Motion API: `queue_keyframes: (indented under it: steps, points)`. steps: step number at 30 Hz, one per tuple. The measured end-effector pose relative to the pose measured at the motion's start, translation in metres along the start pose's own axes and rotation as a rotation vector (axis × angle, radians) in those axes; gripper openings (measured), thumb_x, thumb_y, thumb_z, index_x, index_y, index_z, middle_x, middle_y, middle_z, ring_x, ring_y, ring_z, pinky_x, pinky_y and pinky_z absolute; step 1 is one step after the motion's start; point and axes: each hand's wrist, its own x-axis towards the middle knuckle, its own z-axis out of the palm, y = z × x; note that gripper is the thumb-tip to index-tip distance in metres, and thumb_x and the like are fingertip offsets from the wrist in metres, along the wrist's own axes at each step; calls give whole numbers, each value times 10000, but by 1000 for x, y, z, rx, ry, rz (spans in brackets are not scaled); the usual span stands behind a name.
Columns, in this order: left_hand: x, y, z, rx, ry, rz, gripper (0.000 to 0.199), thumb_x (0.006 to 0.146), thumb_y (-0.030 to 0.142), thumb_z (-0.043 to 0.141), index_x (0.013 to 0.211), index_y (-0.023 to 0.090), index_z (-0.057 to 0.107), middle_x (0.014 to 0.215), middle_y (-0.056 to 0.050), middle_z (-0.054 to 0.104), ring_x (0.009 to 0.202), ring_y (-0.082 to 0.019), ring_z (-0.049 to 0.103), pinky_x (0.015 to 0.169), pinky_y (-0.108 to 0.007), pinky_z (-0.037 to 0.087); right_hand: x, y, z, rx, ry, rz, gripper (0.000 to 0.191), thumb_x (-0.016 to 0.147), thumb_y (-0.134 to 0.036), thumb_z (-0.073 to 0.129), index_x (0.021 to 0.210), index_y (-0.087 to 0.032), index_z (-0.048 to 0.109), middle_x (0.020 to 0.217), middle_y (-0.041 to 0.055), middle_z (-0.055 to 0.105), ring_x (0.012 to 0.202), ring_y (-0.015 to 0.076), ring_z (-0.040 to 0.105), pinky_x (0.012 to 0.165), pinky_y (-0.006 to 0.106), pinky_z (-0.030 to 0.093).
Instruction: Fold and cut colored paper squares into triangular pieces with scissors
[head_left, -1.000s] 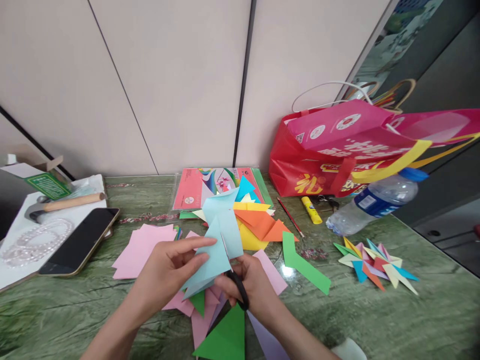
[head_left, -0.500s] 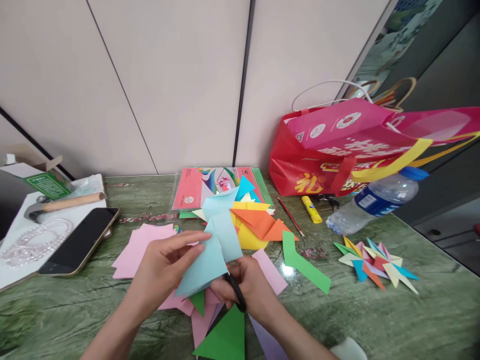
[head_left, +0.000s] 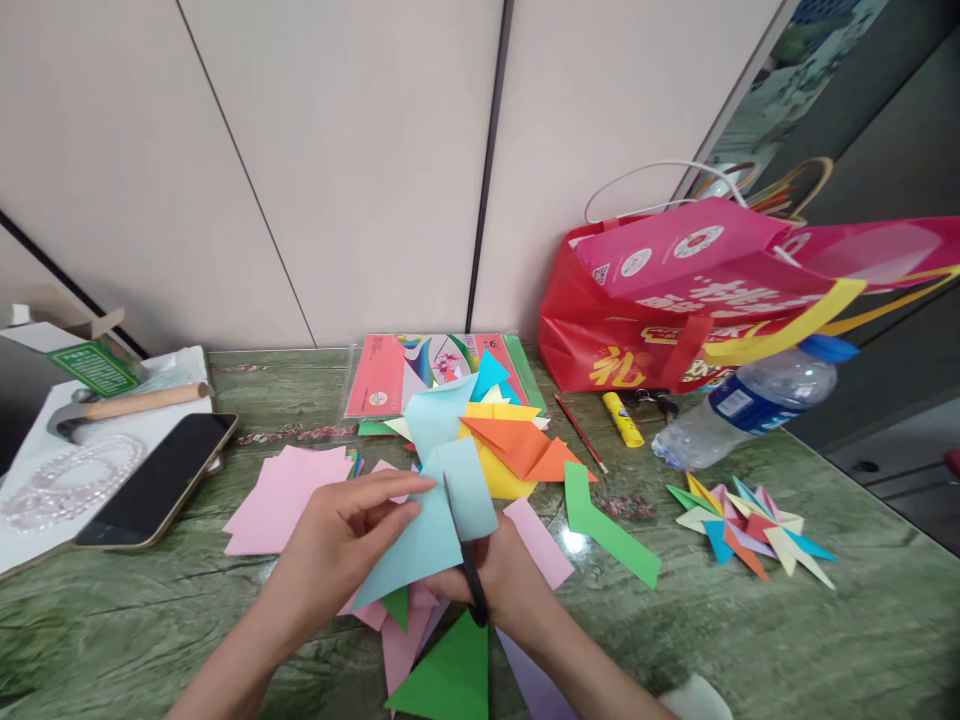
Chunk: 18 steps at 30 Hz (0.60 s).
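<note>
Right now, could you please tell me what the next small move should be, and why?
I would probably snip a little further with the scissors in the right hand, the left hand steadying the light blue paper: they reach into it, and beyond their tip the flap on the right seems joined to the rest.
</note>
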Motion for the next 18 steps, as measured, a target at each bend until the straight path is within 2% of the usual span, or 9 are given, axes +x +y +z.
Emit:
queue_keyframes:
  steps: [3, 6, 11, 18]
  points:
    - [2, -3, -2, 9, -23, 43, 172, 685, 252, 642, 812, 222, 755, 787, -26, 699, 403, -57, 389, 304, -155, 268, -1, 0, 0, 60, -53, 39, 300, 557, -402, 744, 652, -181, 564, 567, -24, 557, 517, 144, 487, 516, 250, 413]
    - [3, -4, -3, 38, -23, 71, 173, 690, 242, 637, 816, 224, 754, 808, -32, 704, 411, -61, 396, 306, -155, 273, -1, 1, 0, 87, -73, 38, 293, 563, -374, 753, 700, -174, 589, 579, -16, 582, 536, 154, 512, 534, 255, 421]
    - [1, -1, -3, 66, -24, 55, 171, 695, 236, 631, 813, 222, 754, 803, -32, 695, 413, -58, 378, 315, -159, 272, -1, 2, 0, 149, -22, 24, 306, 516, -304, 792, 694, -176, 578, 589, -40, 548, 520, 123, 469, 509, 229, 397]
    - [2, -3, -4, 20, -41, 23, 174, 691, 248, 639, 824, 229, 751, 802, -24, 688, 401, -46, 322, 311, -158, 244, -2, 0, 1, 148, -3, 61, 271, 532, -259, 774, 705, -170, 584, 584, -36, 563, 506, 116, 466, 492, 223, 399]
